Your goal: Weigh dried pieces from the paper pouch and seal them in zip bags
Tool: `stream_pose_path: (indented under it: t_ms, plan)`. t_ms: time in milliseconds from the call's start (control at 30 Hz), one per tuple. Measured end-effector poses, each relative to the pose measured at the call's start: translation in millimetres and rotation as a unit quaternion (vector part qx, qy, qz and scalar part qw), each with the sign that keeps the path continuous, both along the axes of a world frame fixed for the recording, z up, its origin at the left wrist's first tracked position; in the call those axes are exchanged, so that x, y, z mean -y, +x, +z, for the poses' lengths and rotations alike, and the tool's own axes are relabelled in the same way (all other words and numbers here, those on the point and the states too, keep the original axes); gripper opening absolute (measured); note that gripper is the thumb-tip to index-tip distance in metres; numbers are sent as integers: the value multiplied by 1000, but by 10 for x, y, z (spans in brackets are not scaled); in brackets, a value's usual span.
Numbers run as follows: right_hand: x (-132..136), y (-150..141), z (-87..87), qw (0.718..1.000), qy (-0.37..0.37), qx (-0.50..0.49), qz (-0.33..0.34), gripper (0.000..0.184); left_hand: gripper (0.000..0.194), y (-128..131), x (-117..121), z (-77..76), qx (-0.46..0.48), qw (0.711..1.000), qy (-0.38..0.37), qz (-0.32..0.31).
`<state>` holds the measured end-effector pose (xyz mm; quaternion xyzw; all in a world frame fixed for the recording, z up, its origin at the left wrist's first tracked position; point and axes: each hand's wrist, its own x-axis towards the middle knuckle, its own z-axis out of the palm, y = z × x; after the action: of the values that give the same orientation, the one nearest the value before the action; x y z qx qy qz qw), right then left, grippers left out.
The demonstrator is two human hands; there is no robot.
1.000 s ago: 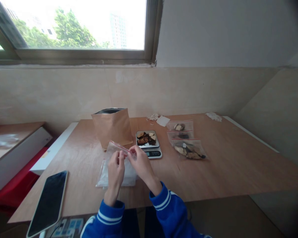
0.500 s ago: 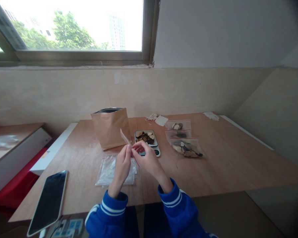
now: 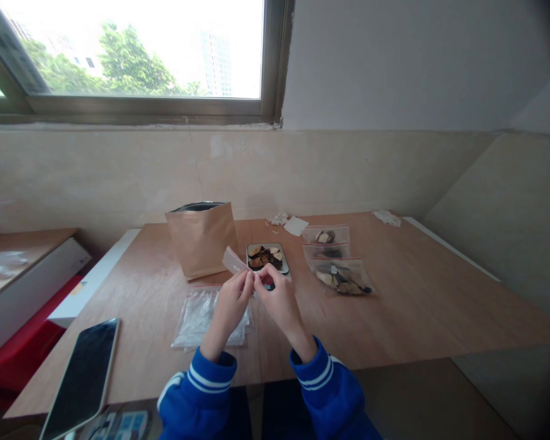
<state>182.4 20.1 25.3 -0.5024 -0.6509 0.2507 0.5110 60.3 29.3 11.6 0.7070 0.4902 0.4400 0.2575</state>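
My left hand (image 3: 231, 299) and my right hand (image 3: 278, 299) meet above the table, fingertips pinched together on a small clear plastic bag (image 3: 233, 260). Part of the bag sticks up to the left of my fingers; the rest is hidden behind them. Just beyond my hands, a kitchen scale (image 3: 285, 267) carries a heap of dried brown and pale slices (image 3: 264, 256). Its front is mostly covered by my right hand. Beneath my left hand lies a stack of clear zip bags (image 3: 193, 324).
Behind the stack stands an open brown kraft pouch (image 3: 201, 241). Several filled zip bags (image 3: 341, 278) lie in a row to the right. White scraps (image 3: 279, 219) and a white paper square (image 3: 296, 226) are at the back. A tablet (image 3: 82, 373) rests at the left edge.
The small bag has turned in my fingers, its raised part now leaning further left and showing broader. My right fingers have closed in beside the left ones. The view has shifted slightly.
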Motion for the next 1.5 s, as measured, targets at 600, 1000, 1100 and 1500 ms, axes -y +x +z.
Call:
stream_pose_path:
  t_ms: [600, 1000, 1100, 1500]
  plan:
    - [-632, 570, -523, 997, -9, -37, 65, 28, 29, -195, 61, 11, 83, 937, 192, 280]
    - [-967, 708, -1032, 980, 64, 185, -32, 39, 19, -169, -28, -20, 91, 941, 158, 283]
    - [-1027, 696, -1143, 978, 56, 200, -35, 42, 21, -140, -14, -29, 82, 947, 137, 279]
    - [-985, 654, -1218, 985, 75, 146, -52, 37, 26, -351, -84, -130, -2, 964, 77, 255]
